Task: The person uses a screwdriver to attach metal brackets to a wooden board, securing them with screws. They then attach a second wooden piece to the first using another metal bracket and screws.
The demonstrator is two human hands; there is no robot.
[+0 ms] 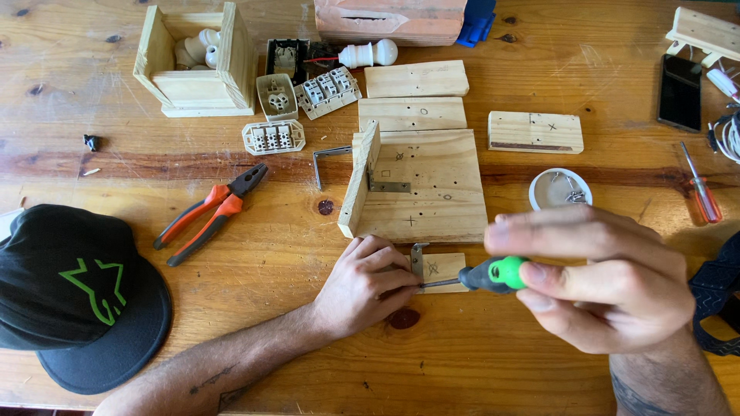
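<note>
My left hand [366, 285] presses down on a small wooden block [445, 269] with a metal angle bracket [418, 258] at its left end. My right hand [609, 281] grips a screwdriver with a black and green handle [493, 274]; its shaft points left, tip meeting the bracket by my left fingers. Just beyond lies a square wooden board [428, 189] with an upright slat [359, 181] fixed along its left edge by another bracket.
Orange-handled pliers [212, 212] lie left of the board, a black cap [77, 296] at the near left. Further back are wooden blocks [536, 131], an open wooden box [196, 65], white terminal parts [274, 137], a white dish of screws [560, 189], a phone [680, 91] and a red screwdriver [700, 189].
</note>
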